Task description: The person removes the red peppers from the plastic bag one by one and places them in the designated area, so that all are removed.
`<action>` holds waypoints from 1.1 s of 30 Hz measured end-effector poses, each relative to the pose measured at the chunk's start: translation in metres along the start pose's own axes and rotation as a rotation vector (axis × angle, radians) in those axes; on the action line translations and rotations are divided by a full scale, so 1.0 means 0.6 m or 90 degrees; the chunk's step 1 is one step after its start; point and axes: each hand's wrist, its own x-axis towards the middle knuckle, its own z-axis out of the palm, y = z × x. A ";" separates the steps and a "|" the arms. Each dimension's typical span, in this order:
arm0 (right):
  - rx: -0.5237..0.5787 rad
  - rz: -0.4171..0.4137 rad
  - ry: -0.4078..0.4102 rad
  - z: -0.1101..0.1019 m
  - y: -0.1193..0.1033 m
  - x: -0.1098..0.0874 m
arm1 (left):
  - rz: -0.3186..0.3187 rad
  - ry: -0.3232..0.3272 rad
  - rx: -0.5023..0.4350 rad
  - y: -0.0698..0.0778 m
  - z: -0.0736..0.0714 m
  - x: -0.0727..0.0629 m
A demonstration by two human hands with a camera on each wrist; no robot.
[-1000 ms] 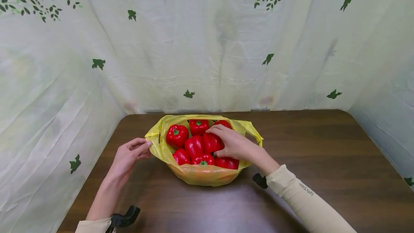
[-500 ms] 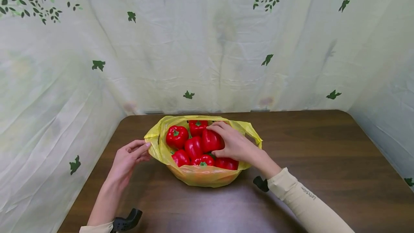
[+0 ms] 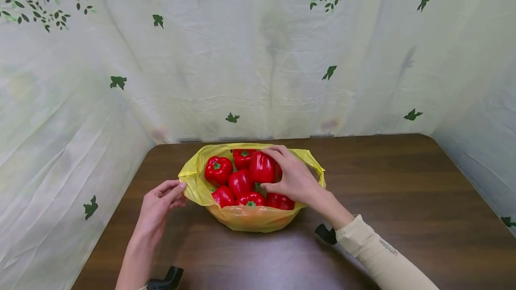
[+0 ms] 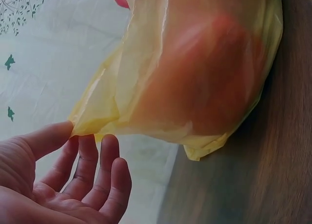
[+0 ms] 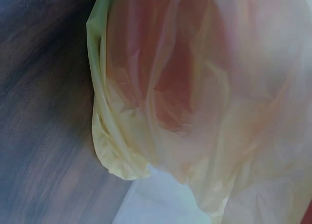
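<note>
A yellow plastic bag (image 3: 254, 219) stands on the table with its mouth spread wide, full of several red bell peppers. My left hand (image 3: 159, 202) pinches the bag's left edge between thumb and forefinger. In the left wrist view the left hand (image 4: 80, 177) holds the thin yellow film (image 4: 97, 112), the other fingers loosely bent below it. Over the bag's right half, my right hand (image 3: 296, 178) grips a red bell pepper (image 3: 263, 168) from its right side. Another bell pepper (image 3: 218, 170) sits at the left. The right wrist view shows the bag's side (image 5: 161, 107), not the hand.
The brown wooden table (image 3: 395, 200) extends well to the right of the bag. A pale curtain (image 3: 242, 57) with printed leaves hangs behind and along both sides. A black wrist camera (image 3: 325, 234) hangs by the right sleeve.
My right hand has lifted its bell pepper slightly, showing a green stem beneath. The left hand keeps hold of the bag's edge. The head view has shifted a little.
</note>
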 end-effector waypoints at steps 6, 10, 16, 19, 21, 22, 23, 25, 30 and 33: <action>0.026 0.009 0.027 -0.011 -0.004 -0.013 | 0.021 0.002 -0.011 -0.006 0.009 0.000; 0.066 0.015 0.043 -0.020 -0.005 -0.025 | 0.027 -0.001 -0.017 -0.010 0.015 0.001; 0.154 0.043 0.069 -0.043 -0.011 -0.044 | 0.008 0.016 -0.016 -0.014 0.013 -0.002; 0.187 0.061 0.085 -0.054 -0.012 -0.051 | 0.007 0.021 -0.022 -0.017 0.011 -0.002; 0.204 0.071 0.096 -0.061 -0.012 -0.056 | 0.009 0.024 -0.030 -0.019 0.010 -0.003; 0.214 0.081 0.098 -0.066 -0.014 -0.059 | 0.011 0.025 -0.035 -0.021 0.010 -0.003; 0.224 0.088 0.099 -0.073 -0.021 -0.061 | 0.010 0.026 -0.038 -0.022 0.010 -0.003; 0.239 0.093 0.099 -0.079 -0.018 -0.068 | 0.007 0.028 -0.041 -0.024 0.010 -0.003; 0.266 0.111 0.074 -0.087 0.003 -0.087 | 0.000 0.027 -0.038 -0.023 0.011 -0.002; 0.290 0.131 0.073 -0.095 0.007 -0.097 | -0.001 0.026 -0.042 -0.020 0.011 -0.003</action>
